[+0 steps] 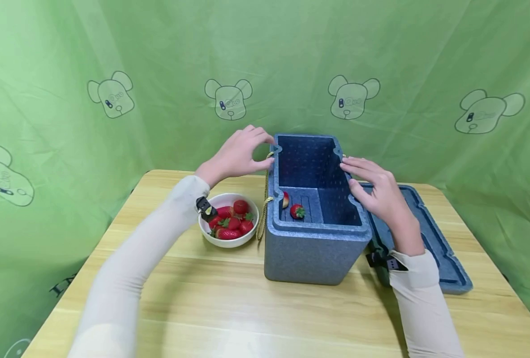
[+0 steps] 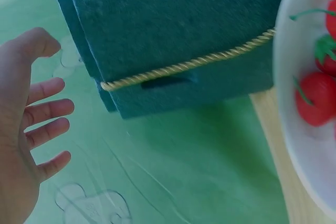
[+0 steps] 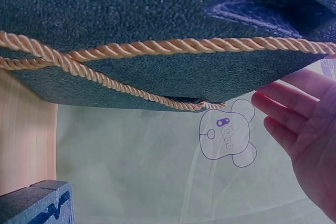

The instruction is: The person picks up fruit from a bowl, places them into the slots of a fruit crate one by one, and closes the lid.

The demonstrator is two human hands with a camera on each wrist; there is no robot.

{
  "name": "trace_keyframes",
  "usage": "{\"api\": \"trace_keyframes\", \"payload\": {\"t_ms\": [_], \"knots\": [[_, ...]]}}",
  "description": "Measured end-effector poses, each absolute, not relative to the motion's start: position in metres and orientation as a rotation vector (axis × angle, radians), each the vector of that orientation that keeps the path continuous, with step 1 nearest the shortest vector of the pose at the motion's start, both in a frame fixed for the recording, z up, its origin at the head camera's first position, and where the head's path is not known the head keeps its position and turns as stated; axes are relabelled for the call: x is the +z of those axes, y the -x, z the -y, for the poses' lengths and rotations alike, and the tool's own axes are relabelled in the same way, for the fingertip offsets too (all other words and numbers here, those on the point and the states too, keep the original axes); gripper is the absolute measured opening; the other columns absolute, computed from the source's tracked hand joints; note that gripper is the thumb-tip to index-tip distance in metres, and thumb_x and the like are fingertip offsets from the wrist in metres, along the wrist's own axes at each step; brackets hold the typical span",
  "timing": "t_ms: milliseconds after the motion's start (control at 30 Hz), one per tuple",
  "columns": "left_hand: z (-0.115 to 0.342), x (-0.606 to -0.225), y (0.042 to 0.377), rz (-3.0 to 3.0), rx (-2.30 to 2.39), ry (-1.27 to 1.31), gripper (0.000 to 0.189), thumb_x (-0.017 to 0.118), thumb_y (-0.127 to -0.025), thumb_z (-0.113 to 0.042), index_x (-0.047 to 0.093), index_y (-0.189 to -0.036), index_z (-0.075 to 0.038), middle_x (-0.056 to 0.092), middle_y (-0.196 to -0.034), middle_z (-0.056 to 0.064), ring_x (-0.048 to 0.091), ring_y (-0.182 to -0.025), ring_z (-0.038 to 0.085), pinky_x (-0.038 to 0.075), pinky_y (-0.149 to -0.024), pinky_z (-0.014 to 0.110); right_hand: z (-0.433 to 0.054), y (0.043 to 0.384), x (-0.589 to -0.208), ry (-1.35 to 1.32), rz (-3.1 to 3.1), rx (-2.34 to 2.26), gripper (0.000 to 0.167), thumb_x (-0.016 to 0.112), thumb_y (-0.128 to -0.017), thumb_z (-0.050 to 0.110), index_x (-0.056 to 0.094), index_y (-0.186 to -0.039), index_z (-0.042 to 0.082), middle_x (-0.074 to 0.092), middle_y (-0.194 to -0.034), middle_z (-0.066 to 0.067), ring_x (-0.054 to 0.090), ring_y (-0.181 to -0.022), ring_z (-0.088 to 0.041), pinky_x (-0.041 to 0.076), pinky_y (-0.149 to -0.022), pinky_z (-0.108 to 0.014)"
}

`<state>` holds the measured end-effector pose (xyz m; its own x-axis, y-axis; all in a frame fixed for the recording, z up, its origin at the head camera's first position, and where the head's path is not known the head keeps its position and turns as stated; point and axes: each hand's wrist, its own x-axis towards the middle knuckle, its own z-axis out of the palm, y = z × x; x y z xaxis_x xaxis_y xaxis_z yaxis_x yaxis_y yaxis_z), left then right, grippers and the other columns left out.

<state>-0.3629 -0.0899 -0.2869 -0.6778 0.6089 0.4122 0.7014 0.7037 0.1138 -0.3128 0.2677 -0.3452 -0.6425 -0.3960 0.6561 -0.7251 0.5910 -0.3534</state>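
A blue-grey foam box [image 1: 316,256] stands lidless on the table, a gold rope [image 2: 189,65] along its side. Inside, a strawberry [image 1: 297,211] lies on the floor, with another red and pale fruit [image 1: 285,200] partly hidden by the near-left wall. My left hand [image 1: 242,151] is at the left rim, thumb and fingers spread; the left wrist view shows a gap between them and the box. My right hand [image 1: 376,186] lies along the right rim with extended fingers [image 3: 283,98] right at the edge. Neither palm holds anything.
A white bowl [image 1: 229,243] of strawberries and other red fruit sits left of the box, under my left wrist. To the right lies the blue-grey lid [image 1: 439,238], partly covered by my right forearm. A green curtain [image 1: 287,59] hangs behind the wooden table [image 1: 229,308].
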Motion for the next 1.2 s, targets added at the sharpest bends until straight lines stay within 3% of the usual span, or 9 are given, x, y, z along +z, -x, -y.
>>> {"api": "trace_keyframes", "payload": {"t_ms": [367, 667, 933, 1200], "knots": [[0.126, -0.339, 0.363, 2.656, -0.319, 1.043, 0.041, 0.067, -0.093, -0.034, 0.067, -0.123, -0.006, 0.068, -0.121, 0.009, 0.059, -0.11, 0.028, 0.049, -0.095, 0.044, -0.266, 0.315, -0.346, -0.89, 2.301, 0.825, 0.037, 0.061, -0.097, 0.01, 0.068, -0.132, 0.008, 0.063, -0.141, -0.015, 0.054, -0.135, -0.038, 0.038, -0.118, -0.045], [0.139, -0.37, 0.348, 2.805, -0.231, 1.066, 0.043, 0.071, -0.089, -0.036, 0.067, -0.123, -0.009, 0.067, -0.122, 0.009, 0.056, -0.114, 0.027, 0.047, -0.098, 0.046, -0.264, 0.315, -0.348, -0.894, 2.302, 0.827, 0.037, 0.06, -0.097, 0.009, 0.068, -0.132, 0.007, 0.063, -0.14, -0.015, 0.054, -0.134, -0.039, 0.039, -0.117, -0.047], [0.142, -0.387, 0.345, 2.833, -0.116, 1.126, 0.041, 0.079, -0.083, -0.033, 0.07, -0.116, -0.01, 0.069, -0.115, 0.007, 0.059, -0.109, 0.025, 0.048, -0.098, 0.044, -0.266, 0.315, -0.347, -0.895, 2.295, 0.835, 0.037, 0.061, -0.096, 0.009, 0.069, -0.131, 0.007, 0.064, -0.14, -0.015, 0.055, -0.134, -0.038, 0.039, -0.117, -0.044], [0.141, -0.392, 0.344, 2.831, -0.11, 1.141, 0.041, 0.08, -0.082, -0.032, 0.072, -0.116, -0.01, 0.07, -0.114, 0.005, 0.058, -0.107, 0.024, 0.048, -0.096, 0.043, -0.268, 0.315, -0.344, -0.891, 2.293, 0.832, 0.036, 0.062, -0.095, 0.008, 0.07, -0.129, 0.007, 0.065, -0.138, -0.016, 0.056, -0.133, -0.039, 0.039, -0.117, -0.046]]}}
